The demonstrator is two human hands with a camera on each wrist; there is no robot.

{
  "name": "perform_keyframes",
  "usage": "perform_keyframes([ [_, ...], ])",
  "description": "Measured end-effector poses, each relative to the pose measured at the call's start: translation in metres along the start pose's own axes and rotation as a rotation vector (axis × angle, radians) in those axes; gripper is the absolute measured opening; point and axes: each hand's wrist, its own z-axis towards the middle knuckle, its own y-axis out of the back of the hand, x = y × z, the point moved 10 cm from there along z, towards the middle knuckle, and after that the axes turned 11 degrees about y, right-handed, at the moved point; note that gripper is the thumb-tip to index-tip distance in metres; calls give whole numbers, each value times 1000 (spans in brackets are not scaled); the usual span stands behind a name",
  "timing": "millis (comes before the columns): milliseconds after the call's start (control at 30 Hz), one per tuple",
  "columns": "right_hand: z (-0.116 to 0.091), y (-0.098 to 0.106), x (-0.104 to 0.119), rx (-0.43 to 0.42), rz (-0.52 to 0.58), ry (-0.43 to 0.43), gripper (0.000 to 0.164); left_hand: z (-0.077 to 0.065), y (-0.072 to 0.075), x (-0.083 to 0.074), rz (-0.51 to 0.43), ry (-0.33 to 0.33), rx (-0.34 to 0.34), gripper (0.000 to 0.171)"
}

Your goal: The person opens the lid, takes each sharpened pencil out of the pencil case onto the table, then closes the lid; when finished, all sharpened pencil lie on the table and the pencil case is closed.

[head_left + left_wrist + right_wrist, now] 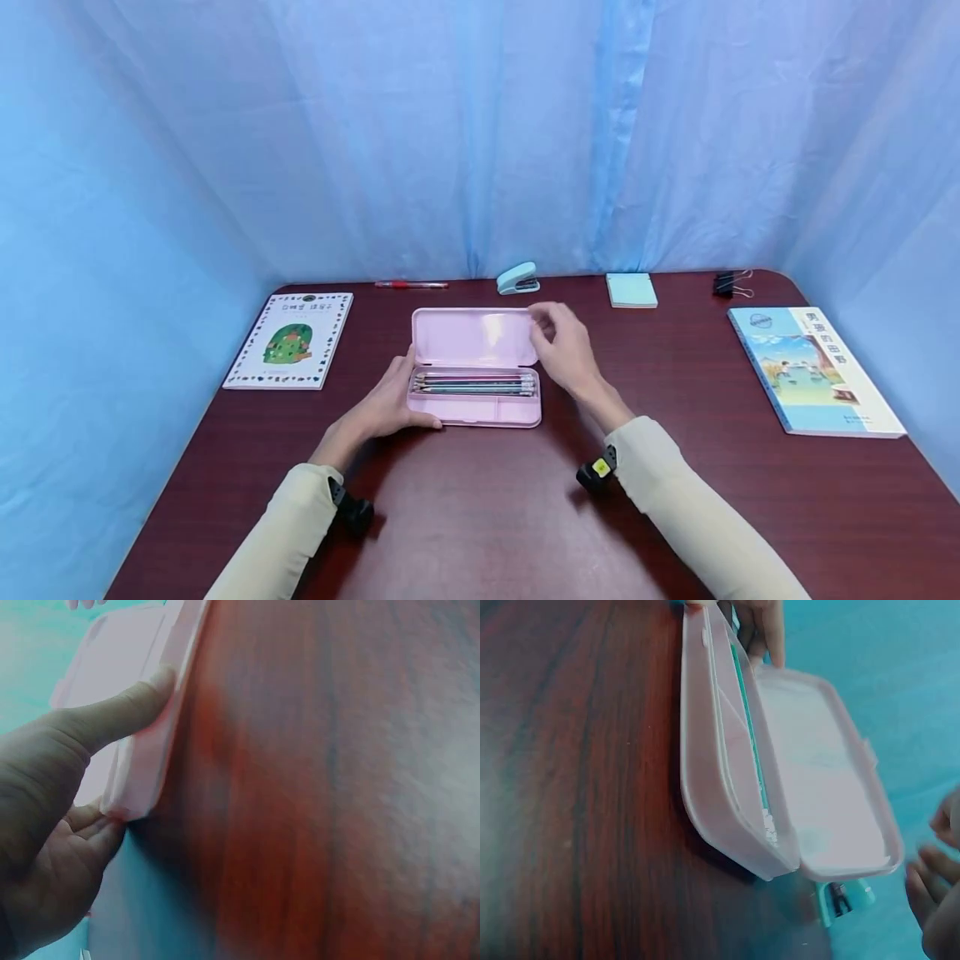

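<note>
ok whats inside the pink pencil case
Pencils lie side by side in the back of the pencil case; a divider splits the front. Anything beneath the top pencils is covered.

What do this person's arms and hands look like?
The left hand and right hand are bare and ungloved. Both arms wear long cream sleeves. A small black device sits at each wrist; the right one bears a yellow patch.
</note>
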Motion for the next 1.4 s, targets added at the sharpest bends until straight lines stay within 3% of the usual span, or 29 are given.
perform_keyframes([
  [100,-9,-22,18,216,50,102,23,1,0,-1,12,22,25,128],
  [200,-24,-43,23,428,26,112,22,2,-1,-2,23,43,50,129],
  [333,-36,-54,20,532,-63,118,27,3,-2,-1,33,61,62,129],
  [467,-38,-58,18,574,-120,127,30,3,-1,-1,34,55,55,129],
  [733,-37,-67,17,662,-126,78,25,4,1,-2,23,14,34,127],
  [1000,-37,-73,18,682,-133,140,19,4,0,0,19,21,40,127],
  [1200,-37,-66,16,621,-92,149,16,2,-2,0,14,21,42,126],
  [1400,-34,-37,2,520,-28,119,15,0,-2,1,20,32,39,127],
])
